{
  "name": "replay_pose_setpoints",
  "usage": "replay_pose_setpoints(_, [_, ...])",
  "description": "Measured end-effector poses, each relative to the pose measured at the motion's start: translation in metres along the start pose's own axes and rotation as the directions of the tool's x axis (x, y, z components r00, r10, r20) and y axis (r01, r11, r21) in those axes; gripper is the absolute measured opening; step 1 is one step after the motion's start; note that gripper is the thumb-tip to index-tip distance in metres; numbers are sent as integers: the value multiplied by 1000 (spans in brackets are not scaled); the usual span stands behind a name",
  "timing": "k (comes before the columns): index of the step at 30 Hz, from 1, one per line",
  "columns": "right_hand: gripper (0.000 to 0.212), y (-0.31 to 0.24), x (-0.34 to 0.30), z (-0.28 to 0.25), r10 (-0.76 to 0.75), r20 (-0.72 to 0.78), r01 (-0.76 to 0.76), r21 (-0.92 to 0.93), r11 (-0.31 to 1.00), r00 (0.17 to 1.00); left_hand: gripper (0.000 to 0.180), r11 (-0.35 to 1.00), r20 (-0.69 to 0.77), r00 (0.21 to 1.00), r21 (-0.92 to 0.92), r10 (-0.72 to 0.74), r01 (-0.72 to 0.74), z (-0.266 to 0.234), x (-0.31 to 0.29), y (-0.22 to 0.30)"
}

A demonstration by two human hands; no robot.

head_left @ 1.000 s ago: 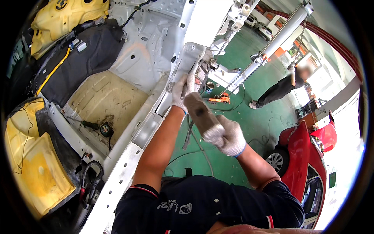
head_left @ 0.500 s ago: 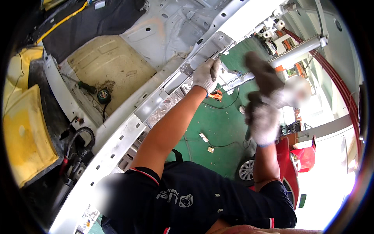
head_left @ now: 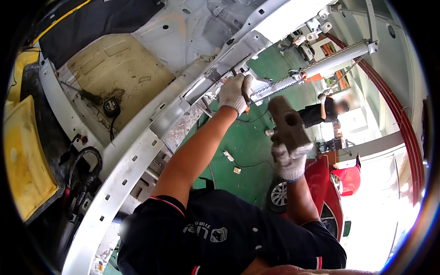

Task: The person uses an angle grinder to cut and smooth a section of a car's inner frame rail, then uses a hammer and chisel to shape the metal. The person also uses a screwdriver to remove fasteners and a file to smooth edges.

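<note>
My right hand (head_left: pixel 289 164), in a dirty white glove, is closed on a heavy sledgehammer right below its head. The brown-grey hammer head (head_left: pixel 285 121) is raised over the floor, to the right of my left hand. My left hand (head_left: pixel 234 93), also gloved, is closed at the outer edge of a bare metal car sill (head_left: pixel 220 68). A short dark piece (head_left: pixel 233 72) shows just above its fingers; what exactly the hand grips is hidden. Close beside this hand, a chain (head_left: pixel 279 87) runs along a grey pulling arm (head_left: pixel 337 59).
A round dark tape measure (head_left: pixel 111 107) lies on the car's tan floor panel (head_left: pixel 123 62). Yellow foam (head_left: pixel 30 156) sits at the far left. Another person (head_left: pixel 316 113) is beyond the hammer, near a red car (head_left: pixel 321 192). A cable and power strip (head_left: pixel 228 156) lie on the green floor.
The hammer and my right hand have shifted left, and the head shows more sharply. My left hand stays at the sill. The other person's body has come into sight beyond the hammer.
</note>
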State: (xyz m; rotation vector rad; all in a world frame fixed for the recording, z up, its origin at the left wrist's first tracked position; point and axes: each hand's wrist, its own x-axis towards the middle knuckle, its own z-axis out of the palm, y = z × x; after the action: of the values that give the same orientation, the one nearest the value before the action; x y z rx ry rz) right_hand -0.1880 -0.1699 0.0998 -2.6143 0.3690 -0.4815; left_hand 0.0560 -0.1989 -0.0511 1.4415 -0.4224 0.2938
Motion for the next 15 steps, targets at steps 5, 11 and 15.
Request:
replay_pose_setpoints(5, [29,13,-16,-22,224,-48,-206,247,947,973,43,998,103,995,-62,-5,11,-7,12,23])
replay_pose_setpoints(11, [50,19,-15,-22,210,-33,-183,369,911,977,44,989,93,995,-144,-18,32,-9,19,40])
replay_pose_setpoints(15, [56,11,-3,-22,211,-41,-181,369,911,977,34,976,16,986,-144,-165,166,12,27,35])
